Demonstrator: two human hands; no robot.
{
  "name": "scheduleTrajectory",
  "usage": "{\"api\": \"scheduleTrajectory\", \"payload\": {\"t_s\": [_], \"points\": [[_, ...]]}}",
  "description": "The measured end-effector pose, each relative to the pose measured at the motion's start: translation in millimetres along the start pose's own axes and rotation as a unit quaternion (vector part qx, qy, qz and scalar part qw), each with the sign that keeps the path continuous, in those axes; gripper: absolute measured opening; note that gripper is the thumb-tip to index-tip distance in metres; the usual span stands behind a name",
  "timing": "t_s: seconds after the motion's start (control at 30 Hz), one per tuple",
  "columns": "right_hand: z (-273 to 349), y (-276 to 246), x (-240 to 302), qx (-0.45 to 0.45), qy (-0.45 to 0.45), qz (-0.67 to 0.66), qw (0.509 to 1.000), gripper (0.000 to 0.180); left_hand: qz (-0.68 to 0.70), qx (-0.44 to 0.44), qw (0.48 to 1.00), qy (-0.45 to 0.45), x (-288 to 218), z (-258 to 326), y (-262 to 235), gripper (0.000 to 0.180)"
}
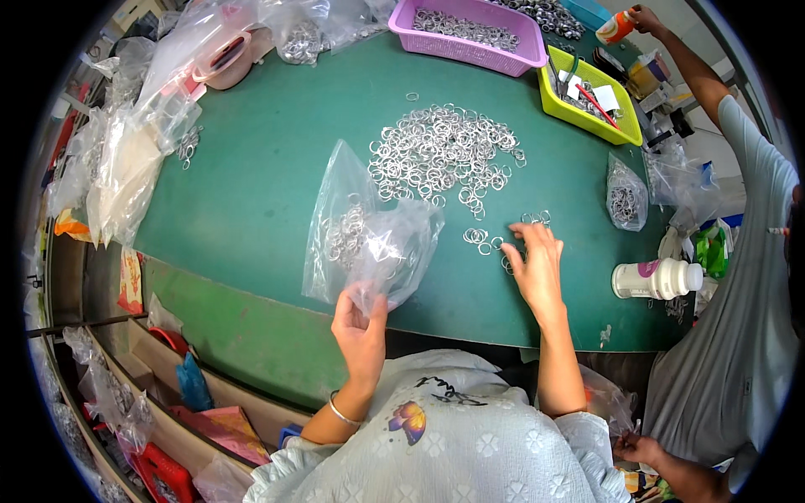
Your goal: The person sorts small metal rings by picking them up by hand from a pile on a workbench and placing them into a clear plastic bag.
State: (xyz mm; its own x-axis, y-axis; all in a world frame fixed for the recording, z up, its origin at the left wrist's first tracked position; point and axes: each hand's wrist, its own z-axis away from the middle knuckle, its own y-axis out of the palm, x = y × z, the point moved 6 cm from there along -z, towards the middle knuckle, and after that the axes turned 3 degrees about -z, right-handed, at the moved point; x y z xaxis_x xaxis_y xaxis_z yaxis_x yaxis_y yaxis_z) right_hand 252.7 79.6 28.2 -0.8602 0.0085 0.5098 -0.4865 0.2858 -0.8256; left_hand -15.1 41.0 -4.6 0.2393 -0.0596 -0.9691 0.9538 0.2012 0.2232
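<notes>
The left hand is closed on the lower edge of a clear plastic bag, thumb and fingers pinching the film; a metal bangle circles that wrist. The bag lies toward the near side of the green bench, with a cluster of bagged rings inside it. To its right, the right hand is held palm down and partly open, the fingers bent and the thumb apart from them, over a few loose rings. Some of these lie left of the thumb, others under the palm and just past the fingertips; whether the fingers touch any, I cannot tell. Farther right, a white bottle lies on its side.

Beyond the hands, a broad heap of silvery rings spreads over the middle of the bench, with a smaller bag of rings well to its right. At the far side stand a yellow-green basket and a purple basket, both holding metal pieces. At far right, a co-worker's hand grips an orange-and-white container.
</notes>
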Motion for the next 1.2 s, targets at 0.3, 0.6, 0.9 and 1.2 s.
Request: {"api": "scheduleTrajectory", "payload": {"t_s": [0.3, 0.6, 0.9, 1.2], "points": [[2, 8, 5, 0.042, -0.041, -0.074, 0.996, 0.015, 0.006, 0.004, 1.0, -0.009, 1, 0, 0, 0.021], [1, 21, 12, 0.06, -0.02, -0.022, 0.998, 0.016, -0.006, 0.002, 1.0, 0.02, -6, 2, 1, 0.022], [7, 31, 101, 0.12, -0.048, -0.321, 0.938, 0.014, 0.019, 0.007, 1.0, -0.018, -1, 1, 7, 0.023], [-34, 34, 14, -0.11, -0.05, 0.029, 0.992, 0.013, 0.011, 0.005, 1.0, 0.012, 3, 1, 3, 0.022]]}}
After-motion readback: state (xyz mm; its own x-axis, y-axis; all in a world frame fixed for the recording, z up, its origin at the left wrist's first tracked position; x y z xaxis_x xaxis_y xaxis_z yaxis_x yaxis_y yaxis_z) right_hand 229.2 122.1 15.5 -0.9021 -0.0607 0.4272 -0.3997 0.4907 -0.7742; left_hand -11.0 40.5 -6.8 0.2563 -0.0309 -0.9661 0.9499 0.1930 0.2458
